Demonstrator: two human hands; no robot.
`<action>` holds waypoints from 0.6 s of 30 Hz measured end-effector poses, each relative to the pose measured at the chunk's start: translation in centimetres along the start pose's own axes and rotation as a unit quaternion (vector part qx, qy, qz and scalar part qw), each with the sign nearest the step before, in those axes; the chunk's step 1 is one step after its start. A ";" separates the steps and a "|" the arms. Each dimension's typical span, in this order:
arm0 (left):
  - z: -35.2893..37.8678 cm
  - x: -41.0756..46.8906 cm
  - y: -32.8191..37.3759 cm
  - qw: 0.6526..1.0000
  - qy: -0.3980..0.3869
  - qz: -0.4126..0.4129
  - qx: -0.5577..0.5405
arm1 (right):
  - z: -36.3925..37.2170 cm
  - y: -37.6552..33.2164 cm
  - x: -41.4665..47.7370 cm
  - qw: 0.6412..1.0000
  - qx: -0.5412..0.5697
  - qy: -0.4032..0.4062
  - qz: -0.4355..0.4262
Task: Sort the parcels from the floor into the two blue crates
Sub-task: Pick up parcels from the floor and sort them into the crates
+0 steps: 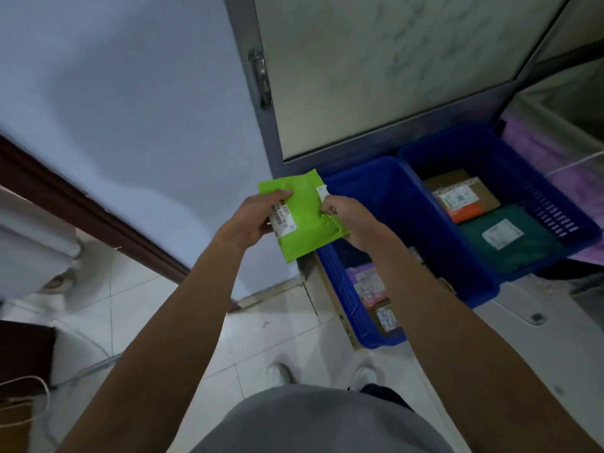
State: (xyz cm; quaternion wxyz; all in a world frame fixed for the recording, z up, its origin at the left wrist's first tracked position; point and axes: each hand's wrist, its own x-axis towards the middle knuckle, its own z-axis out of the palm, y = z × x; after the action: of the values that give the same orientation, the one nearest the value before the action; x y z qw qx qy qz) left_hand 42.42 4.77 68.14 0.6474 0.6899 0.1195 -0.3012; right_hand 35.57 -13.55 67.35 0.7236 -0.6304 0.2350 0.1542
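I hold a bright green padded parcel (305, 223) with a white label in front of me, up in the air. My left hand (253, 220) grips its left edge over the label, and my right hand (351, 220) pinches its right edge. Two blue crates stand side by side to the right. The near crate (421, 223) holds a pink parcel (367, 282) and a brown box (385, 317), partly hidden by my right forearm. The far crate (510, 165) holds a brown box with an orange stripe (461, 194) and a dark green parcel (503, 240).
A grey metal cabinet door with a handle (260, 76) rises behind the crates. A pale blue wall (130, 109) fills the left. White floor tiles (261, 338) lie below, with my shoes (284, 372), a cable (42, 387) and a white object (32, 250) at the left.
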 end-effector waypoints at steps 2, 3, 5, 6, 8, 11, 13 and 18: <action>0.8 -0.4 1.2 1.000 -0.006 0.022 0.007 | -1.3 -1.4 -0.5 1.000 -0.002 -0.004 -0.021; 1.2 -0.5 1.6 0.999 -0.009 0.030 0.003 | -2.1 -1.8 -0.8 1.000 0.000 -0.001 -0.031; 2.4 -0.5 2.0 0.999 -0.011 0.042 -0.006 | -3.9 -2.2 -1.0 0.999 0.021 0.003 -0.037; 3.2 -0.4 2.0 0.999 -0.008 0.045 -0.010 | -4.7 -2.2 -1.2 0.999 0.033 0.002 -0.043; 4.6 -0.1 1.7 0.999 -0.004 0.041 -0.018 | -6.3 -1.9 -1.6 0.997 0.051 0.003 -0.053; 6.9 0.8 0.9 0.998 0.007 0.027 -0.048 | -8.5 -1.1 -1.6 0.995 0.087 0.012 -0.055; 8.5 1.2 0.6 0.996 0.014 0.020 -0.082 | -9.7 -0.5 -1.3 0.989 0.132 0.008 -0.059; 10.4 3.1 -0.7 0.991 -0.004 0.001 -0.131 | -10.9 1.6 -0.5 0.974 0.220 -0.001 -0.043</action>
State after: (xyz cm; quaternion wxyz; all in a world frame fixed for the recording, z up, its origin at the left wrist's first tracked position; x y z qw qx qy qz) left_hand 41.75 -5.82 66.05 0.7329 0.5980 0.1549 -0.2852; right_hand 32.72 -24.00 65.24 0.8510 -0.4645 0.2352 0.0685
